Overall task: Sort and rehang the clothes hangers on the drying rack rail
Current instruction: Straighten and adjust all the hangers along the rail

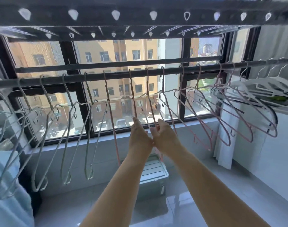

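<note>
Pink hangers [115,138] hang mid-rail on the rail [120,75], with grey hangers [88,145] to the left and white hangers [248,86] bunched at the far right. Both arms are up. The right hand [166,136] has its fingers curled around the wire of one pink hanger [150,95], which is hooked on the rail. The left hand [140,136] is just beside it, fingers straight and together, tips against a neighbouring wire. More pink wires crowd close on both sides. Beyond is the window [171,51], with a curtain [223,145] on the right. Below on the floor is a lidded box [154,169], its contents hidden.
</note>
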Demonstrator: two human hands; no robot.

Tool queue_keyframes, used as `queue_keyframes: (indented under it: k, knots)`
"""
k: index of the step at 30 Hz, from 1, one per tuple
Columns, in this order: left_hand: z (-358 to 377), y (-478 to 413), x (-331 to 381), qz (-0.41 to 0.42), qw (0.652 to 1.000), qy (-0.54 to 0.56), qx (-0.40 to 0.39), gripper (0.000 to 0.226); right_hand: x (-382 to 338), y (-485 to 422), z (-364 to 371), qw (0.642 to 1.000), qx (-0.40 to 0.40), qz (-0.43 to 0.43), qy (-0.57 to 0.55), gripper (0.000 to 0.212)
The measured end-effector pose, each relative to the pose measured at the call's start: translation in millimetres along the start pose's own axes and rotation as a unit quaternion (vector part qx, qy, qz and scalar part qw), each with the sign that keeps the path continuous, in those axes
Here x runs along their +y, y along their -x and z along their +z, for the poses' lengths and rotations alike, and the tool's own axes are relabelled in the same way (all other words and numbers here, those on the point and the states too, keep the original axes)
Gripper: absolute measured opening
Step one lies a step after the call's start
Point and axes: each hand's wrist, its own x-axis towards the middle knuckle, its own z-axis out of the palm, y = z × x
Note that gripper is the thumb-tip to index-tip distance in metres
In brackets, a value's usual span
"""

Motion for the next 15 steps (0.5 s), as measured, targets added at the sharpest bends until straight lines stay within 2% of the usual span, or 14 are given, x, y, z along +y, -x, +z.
queue_keyframes:
  k: [2,3,6,8,12,13,15]
  knots:
    - [2.4,-0.3,0.1,-0.002,1.000,0.008,0.004,0.074,-3.8,7.7,-13.5,0.997,-0.001,-0.036,0.073,0.037]
    - [3.6,-0.1,-0.7,-0.002,1.000,0.016,0.005,0.073,-5.2,11.0,-20.1,0.994,0.029,-0.069,0.084,0.042]
    - [4.7,1.3,-2.7,-0.002,1.000,0.027,0.013,0.077,-2.1,10.7,-38.5,0.975,0.134,-0.154,0.087,0.040]
    - [3.7,2.8,-3.2,0.001,0.999,0.025,0.024,0.078,7.7,0.6,-45.6,0.977,0.150,-0.123,0.084,0.042]
    - [4.2,7.9,-4.0,0.006,0.999,0.010,0.042,0.074,25.1,-15.5,-40.4,1.000,0.026,0.015,-0.001,0.049]
    - [5.0,10.0,-4.1,0.011,0.999,0.004,0.045,0.072,28.7,-17.5,-36.2,0.999,0.012,0.027,-0.022,0.047]
    - [6.3,14.2,-3.5,0.023,0.998,-0.007,0.052,0.070,35.4,-20.4,-30.5,0.998,0.034,0.019,-0.050,0.040]
